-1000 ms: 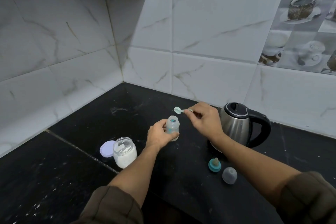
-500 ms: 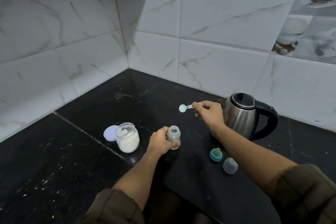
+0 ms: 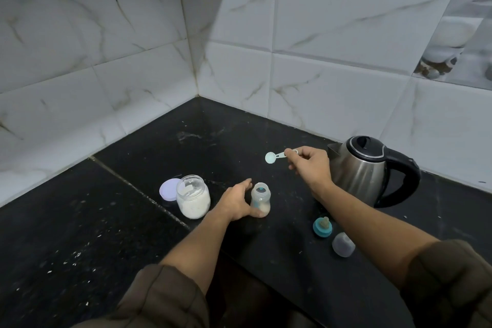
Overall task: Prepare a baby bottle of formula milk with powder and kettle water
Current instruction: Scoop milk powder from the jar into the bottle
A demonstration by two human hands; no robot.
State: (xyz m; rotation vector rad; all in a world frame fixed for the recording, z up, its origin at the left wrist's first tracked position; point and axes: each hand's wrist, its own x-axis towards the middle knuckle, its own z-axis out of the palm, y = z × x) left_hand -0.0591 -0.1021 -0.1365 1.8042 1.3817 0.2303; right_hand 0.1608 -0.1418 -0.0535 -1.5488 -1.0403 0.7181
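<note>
Right grip (image 3: 308,165) pinches the measuring scoop (image 3: 271,157); left grip (image 3: 237,201), loose against the uncapped baby bottle (image 3: 261,198), could topple it pulling away.

The bottle (image 3: 261,198) is touched by the left hand (image 3: 235,201); beyond it, a scoop (image 3: 274,156) is pinched by the right hand (image 3: 310,165).
</note>
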